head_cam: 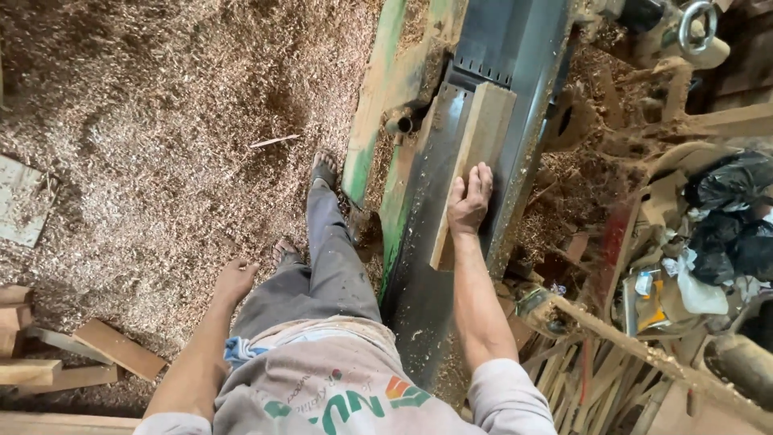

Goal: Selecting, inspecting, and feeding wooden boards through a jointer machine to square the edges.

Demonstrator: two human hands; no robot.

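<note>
A pale wooden board [477, 153] lies lengthwise on the dark steel bed of a green planing machine [435, 242]. My right hand [469, 201] presses flat on top of the board near its near end, fingers spread over the wood. My left hand [235, 280] hangs by my side over the sawdust floor, fingers loosely curled, holding nothing. My legs in grey trousers and my bare feet stand just left of the machine.
Thick wood shavings [161, 121] cover the floor on the left. Offcut boards [117, 348] lie at the lower left. To the right of the machine sit black plastic bags [729, 181], scrap wood, sticks [596, 379] and clutter. A metal eye ring [696, 24] is at the top right.
</note>
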